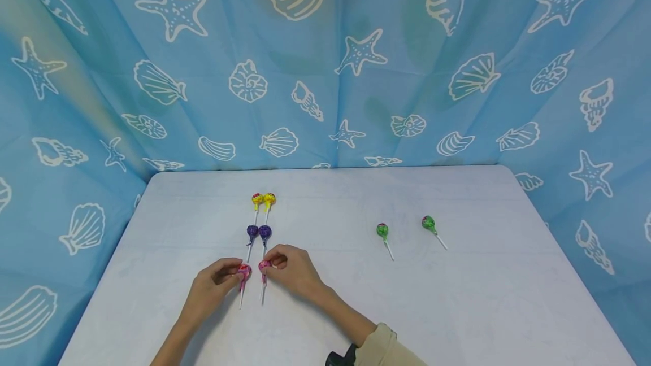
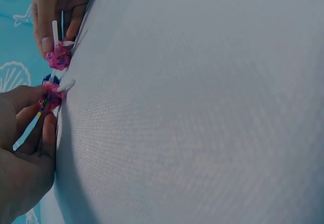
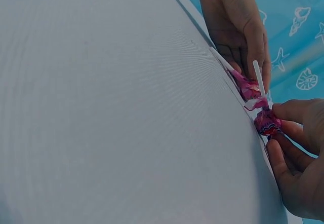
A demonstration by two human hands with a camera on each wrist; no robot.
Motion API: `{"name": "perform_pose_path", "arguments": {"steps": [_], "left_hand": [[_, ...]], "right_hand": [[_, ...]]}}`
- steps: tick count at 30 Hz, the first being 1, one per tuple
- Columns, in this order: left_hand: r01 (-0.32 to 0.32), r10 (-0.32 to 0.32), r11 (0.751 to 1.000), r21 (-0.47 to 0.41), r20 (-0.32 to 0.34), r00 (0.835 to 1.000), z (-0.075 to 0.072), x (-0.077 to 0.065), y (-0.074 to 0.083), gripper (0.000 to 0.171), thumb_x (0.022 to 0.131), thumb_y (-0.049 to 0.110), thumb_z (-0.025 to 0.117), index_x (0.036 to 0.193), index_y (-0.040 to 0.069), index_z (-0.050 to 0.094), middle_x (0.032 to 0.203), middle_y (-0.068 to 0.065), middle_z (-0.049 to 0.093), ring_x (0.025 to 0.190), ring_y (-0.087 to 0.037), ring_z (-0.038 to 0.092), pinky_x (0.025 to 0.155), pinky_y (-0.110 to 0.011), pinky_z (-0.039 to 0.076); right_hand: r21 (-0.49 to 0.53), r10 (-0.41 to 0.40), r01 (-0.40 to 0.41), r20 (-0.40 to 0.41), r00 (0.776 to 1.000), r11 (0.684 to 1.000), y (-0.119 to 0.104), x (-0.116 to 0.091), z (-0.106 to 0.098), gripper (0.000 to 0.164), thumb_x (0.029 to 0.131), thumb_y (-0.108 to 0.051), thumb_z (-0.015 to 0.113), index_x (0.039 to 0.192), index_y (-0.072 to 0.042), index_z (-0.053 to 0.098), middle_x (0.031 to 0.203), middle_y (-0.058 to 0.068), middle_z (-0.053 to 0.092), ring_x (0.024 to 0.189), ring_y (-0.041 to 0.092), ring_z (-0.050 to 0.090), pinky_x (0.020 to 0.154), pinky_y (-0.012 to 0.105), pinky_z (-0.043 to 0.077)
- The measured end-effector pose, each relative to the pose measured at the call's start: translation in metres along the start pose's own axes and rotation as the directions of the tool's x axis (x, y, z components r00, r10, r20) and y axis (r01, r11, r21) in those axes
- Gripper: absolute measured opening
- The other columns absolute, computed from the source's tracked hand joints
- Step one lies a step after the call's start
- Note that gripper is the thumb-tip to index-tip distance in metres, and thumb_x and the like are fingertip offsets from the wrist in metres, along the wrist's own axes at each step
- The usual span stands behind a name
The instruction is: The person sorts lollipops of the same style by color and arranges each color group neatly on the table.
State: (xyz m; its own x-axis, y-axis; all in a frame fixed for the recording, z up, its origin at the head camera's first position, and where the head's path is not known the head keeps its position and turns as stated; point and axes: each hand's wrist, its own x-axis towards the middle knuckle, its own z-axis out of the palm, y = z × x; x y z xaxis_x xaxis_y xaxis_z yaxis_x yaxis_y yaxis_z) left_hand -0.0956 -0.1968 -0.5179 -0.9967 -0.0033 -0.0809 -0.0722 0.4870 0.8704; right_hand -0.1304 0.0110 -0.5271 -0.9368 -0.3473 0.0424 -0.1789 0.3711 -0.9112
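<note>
My left hand (image 1: 208,290) pinches the head of a pink lollipop (image 1: 244,271), whose white stick points toward me. Just to its right, my right hand (image 1: 295,270) pinches a second pink lollipop (image 1: 264,266) between thumb and fingers, its stick also pointing toward me. In the left wrist view the left hand's pink lollipop (image 2: 50,96) is nearer, with the other pink one (image 2: 59,57) beyond it. Directly behind the pink pair lie two purple lollipops (image 1: 265,232) side by side. Two yellow lollipops (image 1: 269,199) lie behind those, their heads touching.
Two green lollipops, a left one (image 1: 382,230) and a right one (image 1: 429,222), lie apart on the right half of the white table (image 1: 483,298). A blue curtain (image 1: 315,61) with shell and starfish prints hangs behind the table. A dark band (image 1: 342,356) shows by the right sleeve.
</note>
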Motion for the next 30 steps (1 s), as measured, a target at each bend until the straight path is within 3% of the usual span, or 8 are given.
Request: {"name": "perform_pose_path", "arguments": {"steps": [21, 30], "left_hand": [[0.007, -0.007, 0.999, -0.039, -0.007, 1.000, -0.005, 0.001, -0.001, 0.029, 0.094, 0.010, 0.070, 0.121, 0.000, 0.068, 0.110, -0.009, 0.070, 0.098, -0.014, 0.063, 0.083, -0.017, 0.050], [-0.032, 0.033, 0.999, 0.041, -0.005, 0.999, -0.007, 0.005, 0.003, 0.029, 0.095, 0.012, 0.070, 0.122, 0.001, 0.066, 0.113, -0.009, 0.069, 0.101, -0.021, 0.063, 0.089, -0.028, 0.052]], "right_hand": [[-0.020, 0.002, -0.002, -0.005, 1.000, 1.000, 0.003, -0.003, -0.010, 0.019, 0.089, -0.020, 0.077, 0.105, -0.010, 0.073, 0.094, -0.005, 0.067, 0.083, 0.004, 0.059, 0.076, 0.020, 0.053], [-0.052, -0.045, 0.044, -0.035, 0.998, 0.998, 0.003, -0.008, -0.028, 0.019, 0.091, -0.017, 0.075, 0.109, -0.012, 0.076, 0.105, -0.001, 0.070, 0.093, 0.012, 0.063, 0.082, 0.026, 0.054]]}}
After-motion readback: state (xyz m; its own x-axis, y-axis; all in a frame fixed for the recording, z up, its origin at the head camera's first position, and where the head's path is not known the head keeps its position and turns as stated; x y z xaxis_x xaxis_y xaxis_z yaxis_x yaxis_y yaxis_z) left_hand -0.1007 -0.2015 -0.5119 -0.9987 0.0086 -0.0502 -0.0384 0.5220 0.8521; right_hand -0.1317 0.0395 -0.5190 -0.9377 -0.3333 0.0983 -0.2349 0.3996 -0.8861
